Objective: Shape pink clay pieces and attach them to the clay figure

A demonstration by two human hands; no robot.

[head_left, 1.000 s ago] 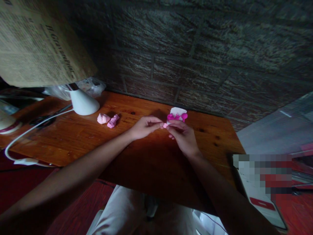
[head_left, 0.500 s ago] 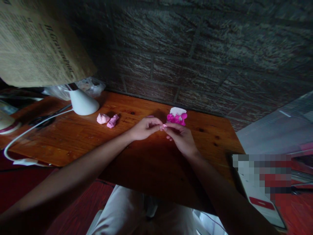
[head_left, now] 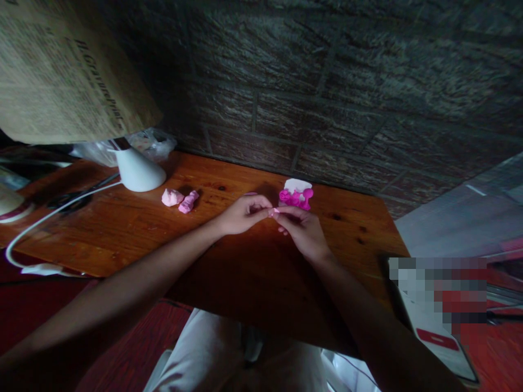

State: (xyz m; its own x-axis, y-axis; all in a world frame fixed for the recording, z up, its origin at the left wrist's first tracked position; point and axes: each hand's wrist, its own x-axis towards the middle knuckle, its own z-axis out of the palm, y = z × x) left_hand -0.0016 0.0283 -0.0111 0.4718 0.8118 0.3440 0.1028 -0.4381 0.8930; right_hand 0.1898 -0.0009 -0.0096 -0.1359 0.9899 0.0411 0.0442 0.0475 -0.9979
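Observation:
Between my fingertips is a small piece of pink clay (head_left: 275, 210), pinched from both sides over the middle of the table. My left hand (head_left: 246, 214) closes thumb and finger on its left side. From the right, my right hand (head_left: 303, 227) grips it the same way, its other fingers curled beneath. Just behind my right hand lie bright pink shaped clay pieces (head_left: 295, 197) in front of a pale white-pink piece (head_left: 298, 185). Two loose lumps, a pale pink clay lump (head_left: 172, 197) and a pinker clay lump (head_left: 188, 202), rest left of my left hand.
The wooden table (head_left: 359, 218) runs up to a dark brick wall (head_left: 368, 98). A lamp with a white base (head_left: 141, 171) and newsprint shade (head_left: 69, 76) stands at the left, its white cable (head_left: 53, 209) trailing off. A tablet-like device (head_left: 433, 326), partly pixelated, lies at the right.
Both hands stay almost where they were, still pinching the small pink clay piece, with only a slight shift at the fingertips. The other things have not moved.

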